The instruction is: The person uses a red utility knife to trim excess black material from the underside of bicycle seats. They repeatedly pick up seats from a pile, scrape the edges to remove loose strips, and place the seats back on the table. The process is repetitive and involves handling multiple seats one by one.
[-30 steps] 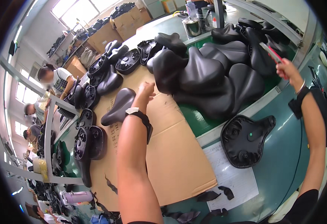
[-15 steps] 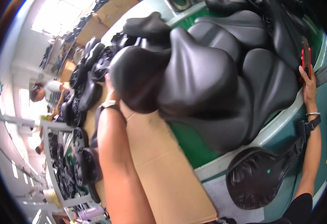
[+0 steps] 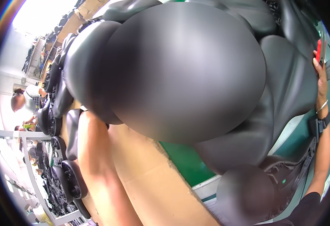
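My left forearm [image 3: 101,169] reaches up over the cardboard, its hand hidden behind a black bicycle saddle [image 3: 87,67]. Whether those fingers grip the saddle does not show. A large smear covers much of the middle of the view. On the far right, my right hand [image 3: 320,73] is closed around red-handled pliers [image 3: 319,52], beside the heap. The nearest saddle to that hand is a smooth black one [image 3: 295,75], lying cover up. Below it, partly smeared, rests an upturned saddle [image 3: 297,173] with its underside showing.
Brown cardboard [image 3: 146,180] lies along the near side of the green bin [image 3: 184,162], which holds several heaped saddles. More saddles [image 3: 74,179] stand at the left by a grey metal frame [image 3: 8,133]. Another person [image 3: 31,96] works farther off on the left.
The saddle by my left hand looks larger and lies farther left and higher in view. That hand has gone out of sight behind it. My right hand still holds the pliers.
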`<act>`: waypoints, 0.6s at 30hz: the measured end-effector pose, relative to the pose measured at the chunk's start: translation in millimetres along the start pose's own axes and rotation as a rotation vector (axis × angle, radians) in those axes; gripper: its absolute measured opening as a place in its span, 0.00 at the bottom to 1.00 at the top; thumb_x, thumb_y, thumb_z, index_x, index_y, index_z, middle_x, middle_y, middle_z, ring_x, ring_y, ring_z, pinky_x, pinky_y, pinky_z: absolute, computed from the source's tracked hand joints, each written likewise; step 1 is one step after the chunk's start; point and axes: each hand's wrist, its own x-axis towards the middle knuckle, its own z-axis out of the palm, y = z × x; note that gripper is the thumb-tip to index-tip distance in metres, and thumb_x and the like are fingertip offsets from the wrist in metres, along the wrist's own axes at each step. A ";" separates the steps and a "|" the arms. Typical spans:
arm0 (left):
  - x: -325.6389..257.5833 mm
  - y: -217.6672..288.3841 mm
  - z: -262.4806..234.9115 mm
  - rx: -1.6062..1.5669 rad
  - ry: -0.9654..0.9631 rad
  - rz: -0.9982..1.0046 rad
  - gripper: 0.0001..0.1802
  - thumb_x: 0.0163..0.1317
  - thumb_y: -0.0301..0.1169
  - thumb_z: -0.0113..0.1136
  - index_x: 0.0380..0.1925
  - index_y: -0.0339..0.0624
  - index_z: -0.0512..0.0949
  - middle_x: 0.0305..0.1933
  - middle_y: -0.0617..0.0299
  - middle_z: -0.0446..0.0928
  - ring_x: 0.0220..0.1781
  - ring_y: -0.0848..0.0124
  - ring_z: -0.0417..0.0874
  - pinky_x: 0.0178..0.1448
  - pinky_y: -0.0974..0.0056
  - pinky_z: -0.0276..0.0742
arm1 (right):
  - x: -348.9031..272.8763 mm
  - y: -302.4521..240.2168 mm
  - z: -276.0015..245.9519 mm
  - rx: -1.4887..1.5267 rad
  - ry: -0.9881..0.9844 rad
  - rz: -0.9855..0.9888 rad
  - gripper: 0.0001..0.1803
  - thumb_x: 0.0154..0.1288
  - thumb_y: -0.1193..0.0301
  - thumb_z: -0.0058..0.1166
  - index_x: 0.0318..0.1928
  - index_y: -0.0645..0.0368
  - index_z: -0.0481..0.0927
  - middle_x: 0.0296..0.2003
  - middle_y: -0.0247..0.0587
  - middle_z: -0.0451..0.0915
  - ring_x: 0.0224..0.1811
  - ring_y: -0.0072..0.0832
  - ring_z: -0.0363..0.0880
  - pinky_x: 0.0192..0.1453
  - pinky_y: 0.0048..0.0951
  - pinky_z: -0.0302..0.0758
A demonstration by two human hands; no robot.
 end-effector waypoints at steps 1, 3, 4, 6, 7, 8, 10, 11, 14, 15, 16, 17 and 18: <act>-11.4 6.4 -8.1 -0.076 0.034 0.022 0.33 0.65 0.48 0.56 0.67 0.51 0.63 0.69 0.49 0.65 0.70 0.55 0.67 0.69 0.54 0.65 | -1.0 -3.5 5.1 -0.008 -0.016 -0.076 0.31 0.68 0.65 0.54 0.70 0.54 0.64 0.64 0.29 0.68 0.63 0.20 0.67 0.67 0.23 0.60; -38.6 25.8 -25.6 -0.311 0.047 0.050 0.33 0.65 0.48 0.57 0.67 0.51 0.62 0.70 0.50 0.64 0.70 0.56 0.66 0.69 0.55 0.65 | -5.6 -11.2 16.7 0.019 -0.034 -0.110 0.35 0.66 0.67 0.55 0.72 0.55 0.60 0.68 0.25 0.63 0.67 0.21 0.61 0.72 0.25 0.53; -54.1 35.3 -34.2 -0.456 0.009 0.036 0.34 0.65 0.48 0.57 0.67 0.51 0.62 0.70 0.50 0.64 0.70 0.56 0.66 0.69 0.55 0.65 | -2.9 -9.4 14.2 -0.004 -0.062 -0.122 0.35 0.65 0.66 0.57 0.71 0.56 0.62 0.66 0.27 0.66 0.67 0.21 0.62 0.71 0.25 0.54; -71.9 69.2 -10.0 -0.849 -0.225 -0.013 0.34 0.65 0.49 0.57 0.68 0.52 0.62 0.70 0.51 0.64 0.71 0.57 0.66 0.69 0.55 0.65 | 0.9 -8.5 -20.3 -0.043 -0.045 -0.069 0.34 0.64 0.65 0.58 0.69 0.56 0.66 0.63 0.29 0.68 0.65 0.23 0.63 0.70 0.25 0.55; -81.7 73.4 -37.4 -0.952 -0.300 -0.075 0.34 0.65 0.49 0.57 0.68 0.52 0.62 0.71 0.51 0.63 0.71 0.57 0.65 0.69 0.55 0.64 | 2.6 -6.7 -2.7 0.049 -0.065 -0.045 0.32 0.63 0.65 0.59 0.67 0.56 0.67 0.60 0.29 0.70 0.64 0.22 0.65 0.69 0.25 0.57; -90.6 77.9 -44.5 -1.060 -0.397 -0.124 0.35 0.65 0.50 0.57 0.68 0.52 0.62 0.71 0.51 0.63 0.71 0.57 0.65 0.69 0.55 0.64 | -0.9 -13.3 12.0 0.109 -0.064 -0.030 0.31 0.63 0.65 0.59 0.66 0.56 0.69 0.57 0.30 0.71 0.62 0.22 0.66 0.67 0.25 0.59; -95.9 91.7 -41.4 -1.238 -0.640 -0.192 0.35 0.64 0.50 0.58 0.68 0.52 0.61 0.71 0.52 0.63 0.72 0.58 0.65 0.69 0.56 0.64 | -4.2 -23.0 13.7 -0.007 -0.010 0.072 0.24 0.65 0.61 0.57 0.60 0.52 0.73 0.49 0.29 0.74 0.50 0.19 0.74 0.54 0.24 0.71; -94.9 97.6 -47.9 -1.224 -0.747 -0.186 0.36 0.64 0.51 0.58 0.69 0.52 0.61 0.72 0.52 0.62 0.72 0.58 0.64 0.69 0.56 0.64 | -3.4 -14.4 11.9 0.141 -0.084 0.092 0.23 0.66 0.60 0.56 0.59 0.52 0.74 0.48 0.30 0.75 0.47 0.20 0.76 0.52 0.24 0.74; -102.4 96.4 -53.1 -1.009 -1.043 -0.027 0.42 0.64 0.52 0.59 0.74 0.54 0.53 0.76 0.60 0.55 0.74 0.64 0.58 0.72 0.60 0.59 | -20.0 -24.9 16.6 0.395 -0.148 0.217 0.21 0.67 0.60 0.54 0.57 0.53 0.74 0.45 0.32 0.77 0.44 0.23 0.79 0.49 0.26 0.77; -119.8 96.2 -59.4 -0.971 -1.042 0.066 0.46 0.64 0.49 0.61 0.75 0.52 0.49 0.76 0.58 0.54 0.74 0.63 0.57 0.74 0.61 0.55 | -31.2 -36.4 20.6 0.471 -0.147 0.274 0.21 0.67 0.60 0.54 0.57 0.53 0.74 0.44 0.33 0.77 0.44 0.23 0.79 0.48 0.26 0.78; -144.2 105.2 -76.6 -1.135 -1.073 0.076 0.48 0.61 0.45 0.65 0.75 0.47 0.50 0.74 0.56 0.55 0.74 0.63 0.57 0.75 0.61 0.53 | -45.4 -45.0 25.9 0.566 -0.146 0.340 0.21 0.67 0.60 0.54 0.57 0.53 0.73 0.43 0.33 0.78 0.43 0.24 0.80 0.48 0.27 0.79; -161.3 100.6 -90.2 -1.253 -1.073 0.020 0.49 0.59 0.43 0.67 0.75 0.46 0.50 0.74 0.54 0.56 0.75 0.63 0.57 0.75 0.61 0.53 | -64.6 -60.8 31.5 0.672 -0.166 0.402 0.20 0.67 0.60 0.54 0.57 0.53 0.73 0.42 0.34 0.78 0.43 0.24 0.80 0.48 0.27 0.79; -179.1 94.8 -98.4 -1.366 -1.077 -0.048 0.51 0.57 0.41 0.70 0.75 0.46 0.50 0.73 0.53 0.56 0.75 0.63 0.56 0.75 0.61 0.53 | -87.5 -74.1 38.9 0.776 -0.195 0.473 0.20 0.67 0.61 0.53 0.57 0.54 0.73 0.41 0.35 0.78 0.43 0.25 0.81 0.48 0.28 0.80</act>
